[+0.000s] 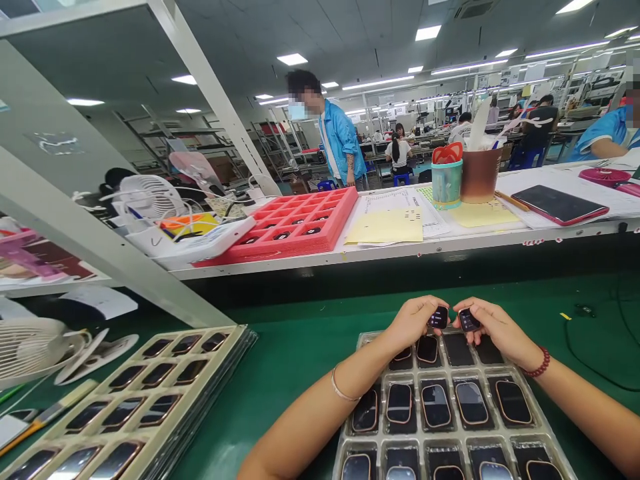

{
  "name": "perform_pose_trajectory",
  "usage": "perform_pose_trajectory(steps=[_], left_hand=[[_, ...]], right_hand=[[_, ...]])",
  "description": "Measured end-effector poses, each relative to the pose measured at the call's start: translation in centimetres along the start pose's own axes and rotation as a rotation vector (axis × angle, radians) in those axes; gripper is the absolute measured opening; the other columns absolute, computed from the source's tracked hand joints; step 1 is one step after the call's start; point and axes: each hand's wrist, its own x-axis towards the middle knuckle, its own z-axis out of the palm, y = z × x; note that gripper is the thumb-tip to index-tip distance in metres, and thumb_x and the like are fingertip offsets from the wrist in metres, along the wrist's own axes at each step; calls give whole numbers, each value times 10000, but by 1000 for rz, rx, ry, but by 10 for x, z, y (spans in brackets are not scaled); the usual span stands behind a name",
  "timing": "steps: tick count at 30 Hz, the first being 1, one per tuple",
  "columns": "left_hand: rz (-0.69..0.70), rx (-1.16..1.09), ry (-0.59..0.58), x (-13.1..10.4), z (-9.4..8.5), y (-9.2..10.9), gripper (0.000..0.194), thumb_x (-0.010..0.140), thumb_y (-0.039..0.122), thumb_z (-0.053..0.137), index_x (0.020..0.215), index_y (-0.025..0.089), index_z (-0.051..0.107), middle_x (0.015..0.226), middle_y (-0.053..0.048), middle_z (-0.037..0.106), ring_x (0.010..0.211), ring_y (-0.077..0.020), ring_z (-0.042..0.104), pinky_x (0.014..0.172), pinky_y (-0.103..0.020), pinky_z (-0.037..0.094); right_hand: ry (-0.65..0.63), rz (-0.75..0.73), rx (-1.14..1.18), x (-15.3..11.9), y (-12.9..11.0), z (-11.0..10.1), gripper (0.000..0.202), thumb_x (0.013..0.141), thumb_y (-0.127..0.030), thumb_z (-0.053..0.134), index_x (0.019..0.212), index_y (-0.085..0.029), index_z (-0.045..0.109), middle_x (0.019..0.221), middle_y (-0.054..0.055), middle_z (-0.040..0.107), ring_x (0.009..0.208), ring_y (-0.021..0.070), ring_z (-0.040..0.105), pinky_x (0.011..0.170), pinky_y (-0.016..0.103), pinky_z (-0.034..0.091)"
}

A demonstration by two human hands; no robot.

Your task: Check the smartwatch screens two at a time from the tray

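Note:
My left hand grips a small watch body with a lit screen, held above the far edge of a clear plastic tray. Close beside it, my right hand has its fingers around a second lit watch body. The tray beneath holds rows of watch bodies with dark screens and gold-coloured rims, each in its own compartment. Two compartments at the far right of the tray, near my right hand, show no watch rim. Some fingertips of both hands are hidden behind the watches.
A stack of trays with more watches stands at the left, near a white fan and a brush. The shelf ahead bears a red foam tray, papers, cups and a phone. People are in the background.

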Motion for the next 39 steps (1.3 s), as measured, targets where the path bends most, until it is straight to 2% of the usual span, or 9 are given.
perform_pose_trajectory(steps=[2,3,5,7,11,15,18,26,39], left_hand=[[18,11,19,1,0,-2,289,809,256,514,1065,137,576,873,-61,629,622,-100,591,500,-178,381],[35,14,25,2,0,-4,330,755,174,558,1085,147,564,899,-53,626,669,-105,599,560,-190,424],[73,18,25,3,0,-7,414,676,51,562,1079,150,561,914,-46,620,738,-115,601,680,-233,475],[97,19,14,4,0,-10,409,670,19,520,1056,146,570,921,-51,618,763,-124,597,731,-271,492],[108,41,8,3,0,-8,413,671,32,534,1065,154,569,930,-54,621,774,-131,591,745,-287,495],[84,3,1,0,1,-4,256,764,172,540,1013,133,590,860,-58,614,750,-139,583,683,-285,500],[83,-26,-7,0,1,-2,234,786,234,544,988,125,594,818,-52,602,729,-136,575,642,-269,495],[84,-23,1,0,1,-1,217,786,216,539,977,124,590,814,-47,594,719,-124,566,637,-259,492],[79,-1,14,0,1,1,209,788,203,531,973,132,594,812,-43,598,729,-130,565,640,-264,498]], right_hand=[[20,-19,-3,0,1,0,278,888,-369,462,1077,-174,523,900,72,639,605,132,592,517,265,469],[27,-30,-11,1,2,0,288,861,-327,506,1111,-184,503,928,69,632,628,133,594,530,266,473],[30,-42,-24,1,3,0,373,806,-246,557,1163,-200,461,961,61,619,646,131,590,543,268,477],[17,-37,-32,1,4,0,409,785,-209,555,1179,-203,446,970,61,616,646,130,588,547,273,479],[10,-44,-32,0,3,-1,369,803,-220,546,1163,-199,469,998,75,623,699,147,610,570,282,490],[-2,-43,-47,-1,0,0,247,846,-304,530,1058,-176,537,908,67,653,636,141,614,550,279,485],[-10,-38,-69,0,0,0,251,860,-341,524,1042,-171,554,891,66,661,610,134,608,536,272,482],[-26,-37,-83,0,1,-1,258,862,-384,524,1015,-179,556,883,58,649,614,138,605,547,280,476],[-16,-29,-85,0,-1,0,259,855,-370,525,1027,-178,558,881,56,656,607,136,603,540,275,478]])
